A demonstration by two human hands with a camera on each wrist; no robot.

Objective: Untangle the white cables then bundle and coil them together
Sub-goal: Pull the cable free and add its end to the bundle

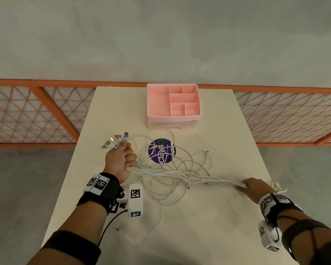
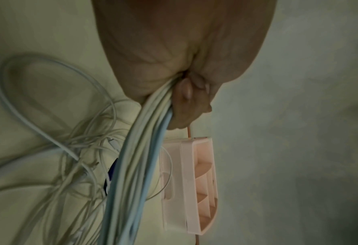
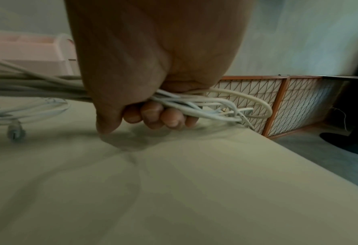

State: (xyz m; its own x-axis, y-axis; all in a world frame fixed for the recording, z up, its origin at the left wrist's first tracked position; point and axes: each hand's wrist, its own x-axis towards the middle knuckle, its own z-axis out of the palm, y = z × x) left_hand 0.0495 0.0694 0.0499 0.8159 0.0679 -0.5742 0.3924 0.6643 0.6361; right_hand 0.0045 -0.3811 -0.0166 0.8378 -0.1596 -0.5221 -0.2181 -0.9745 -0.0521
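Note:
Several white cables (image 1: 182,175) run as one bundle across the cream table (image 1: 208,226) between my two hands. My left hand (image 1: 120,159) grips the bundle near its USB plugs (image 1: 115,141), which fan out above my fist. In the left wrist view the cables (image 2: 138,157) leave my left hand (image 2: 186,92) between palm and curled fingers. My right hand (image 1: 253,186) grips the other end near the table's right edge. In the right wrist view my fingers (image 3: 153,114) curl round the cables (image 3: 205,106), whose small plug ends stick out past my right hand (image 3: 157,106). Slack loops (image 1: 161,190) lie tangled between.
A pink compartment organizer (image 1: 174,104) stands at the back of the table. A round purple sticker (image 1: 161,151) lies under the loops. An orange mesh railing (image 1: 287,115) runs behind the table. My right hand is close to the table's right edge (image 1: 269,178).

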